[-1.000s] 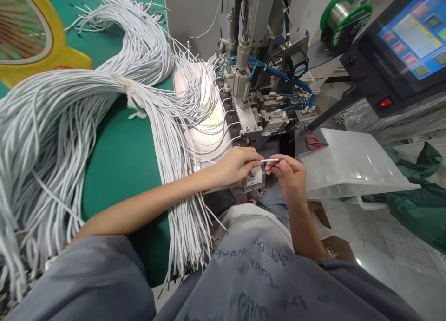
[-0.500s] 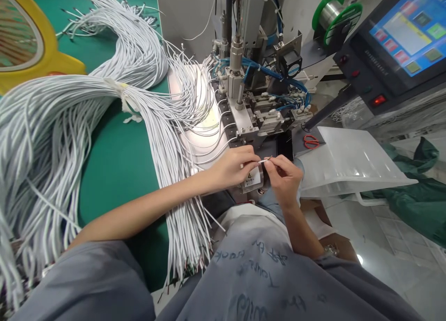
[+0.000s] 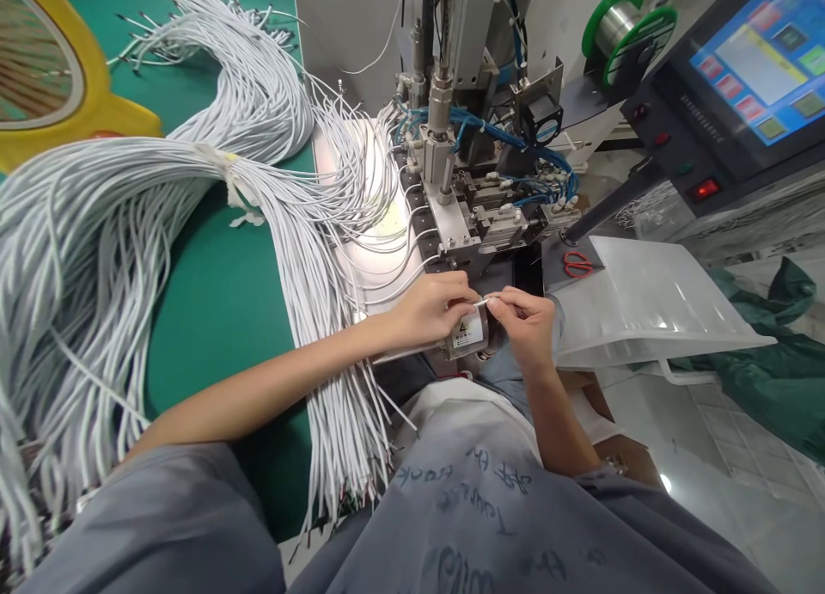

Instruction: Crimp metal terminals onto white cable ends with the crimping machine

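Between my two hands is the end of a white cable (image 3: 482, 302). My left hand (image 3: 433, 307) is closed in a pinch on it, just in front of the machine. The fingers of my right hand (image 3: 523, 315) pinch the tip from the other side; the thin wires at that tip are mostly hidden by the fingers. Left of my hands, a thick bundle of white cables (image 3: 293, 259) lies over the bench, several of them running to the machine's edge. A labelled part (image 3: 467, 332) shows just below the cable end.
The machine (image 3: 444, 173) with cylinders and blue tubes stands ahead. A green spool of wire (image 3: 615, 27) and a control screen (image 3: 760, 70) are at upper right. Red-handled scissors (image 3: 577, 265) lie near a translucent plastic tray (image 3: 663, 293). A yellow racket-shaped object (image 3: 103, 87) is at upper left.
My right hand has shifted slightly left and turned a little at the cable's tip. My left hand keeps its pinch in nearly the same place.
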A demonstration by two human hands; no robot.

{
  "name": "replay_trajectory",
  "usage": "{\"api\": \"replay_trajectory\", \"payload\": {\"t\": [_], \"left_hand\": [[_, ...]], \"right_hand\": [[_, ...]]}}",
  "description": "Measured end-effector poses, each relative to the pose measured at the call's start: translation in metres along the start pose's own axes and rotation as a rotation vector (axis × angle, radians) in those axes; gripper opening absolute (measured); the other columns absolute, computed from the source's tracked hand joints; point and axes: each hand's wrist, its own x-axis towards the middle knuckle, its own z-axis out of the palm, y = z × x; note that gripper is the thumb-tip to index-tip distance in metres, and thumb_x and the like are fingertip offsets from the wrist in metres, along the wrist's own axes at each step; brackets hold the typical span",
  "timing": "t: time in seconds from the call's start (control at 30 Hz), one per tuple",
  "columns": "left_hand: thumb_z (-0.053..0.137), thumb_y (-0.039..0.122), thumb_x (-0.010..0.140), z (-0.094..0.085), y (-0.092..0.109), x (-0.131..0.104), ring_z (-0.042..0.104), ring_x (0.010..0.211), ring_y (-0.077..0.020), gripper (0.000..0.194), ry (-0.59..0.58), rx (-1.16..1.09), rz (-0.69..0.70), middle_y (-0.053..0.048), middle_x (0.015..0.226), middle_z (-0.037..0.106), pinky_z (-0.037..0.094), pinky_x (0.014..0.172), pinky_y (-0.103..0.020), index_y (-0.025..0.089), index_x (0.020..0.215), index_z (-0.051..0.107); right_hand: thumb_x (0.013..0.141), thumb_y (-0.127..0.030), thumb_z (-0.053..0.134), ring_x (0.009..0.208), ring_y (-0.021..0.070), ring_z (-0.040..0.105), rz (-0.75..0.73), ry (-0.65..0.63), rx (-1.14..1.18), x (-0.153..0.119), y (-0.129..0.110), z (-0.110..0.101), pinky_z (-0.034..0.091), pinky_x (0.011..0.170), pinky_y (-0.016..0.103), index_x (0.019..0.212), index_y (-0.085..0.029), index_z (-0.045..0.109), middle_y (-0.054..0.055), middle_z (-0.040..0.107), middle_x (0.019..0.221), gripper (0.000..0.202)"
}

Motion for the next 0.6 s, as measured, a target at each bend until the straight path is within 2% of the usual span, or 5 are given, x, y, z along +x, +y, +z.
{"api": "replay_trajectory", "payload": {"t": [0.13, 0.27, 0.37, 0.5, 0.6], "left_hand": [[0.051, 0.018, 0.086, 0.000, -0.001, 0.000, 0.051, 0.061, -0.0093, 0.015, 0.003, -0.006, -0.011, 0.000, 0.067, 0.054, 0.041, 0.058, -0.021, 0.014, 0.082, 0.064], [0.042, 0.015, 0.088, -0.001, -0.003, -0.001, 0.050, 0.061, -0.0112, 0.023, -0.020, 0.279, 0.116, -0.004, 0.070, 0.055, 0.038, 0.054, -0.022, 0.012, 0.082, 0.064], [0.042, 0.016, 0.089, 0.000, -0.002, -0.001, 0.050, 0.061, -0.0113, 0.023, -0.001, 0.296, 0.121, -0.004, 0.069, 0.055, 0.038, 0.054, -0.022, 0.012, 0.083, 0.063], [0.047, 0.019, 0.089, 0.003, 0.000, -0.002, 0.053, 0.062, -0.0091, 0.019, 0.029, 0.136, 0.052, -0.002, 0.068, 0.056, 0.042, 0.057, -0.019, 0.014, 0.080, 0.062], [0.041, 0.019, 0.091, 0.001, 0.000, -0.001, 0.051, 0.060, -0.0095, 0.024, -0.009, 0.306, 0.113, -0.003, 0.069, 0.056, 0.041, 0.055, -0.021, 0.013, 0.081, 0.062]], "right_hand": [[0.076, -0.031, 0.059, 0.052, 0.0092, 0.036, 0.017, 0.070, 0.005, -0.004, 0.000, 0.008, 0.032, 0.048, 0.024, 0.071, -0.016, 0.069, -0.003, 0.041, 0.056, 0.019], [0.078, -0.027, 0.058, 0.050, 0.0091, 0.035, -0.094, 0.041, -0.185, -0.001, -0.005, 0.003, 0.034, 0.050, 0.025, 0.068, -0.016, 0.069, -0.005, 0.033, 0.051, 0.019], [0.078, -0.026, 0.058, 0.049, 0.0088, 0.033, -0.114, 0.032, -0.182, 0.002, -0.004, 0.003, 0.035, 0.052, 0.025, 0.063, -0.017, 0.067, -0.006, 0.028, 0.049, 0.020], [0.078, -0.030, 0.058, 0.050, 0.0092, 0.034, -0.062, 0.142, -0.087, -0.002, 0.003, 0.014, 0.034, 0.049, 0.025, 0.067, -0.017, 0.068, -0.005, 0.031, 0.052, 0.020], [0.081, -0.031, 0.055, 0.050, 0.0096, 0.031, -0.125, 0.247, -0.202, -0.006, 0.006, 0.021, 0.032, 0.047, 0.025, 0.070, -0.017, 0.068, -0.004, 0.031, 0.053, 0.023]]}}
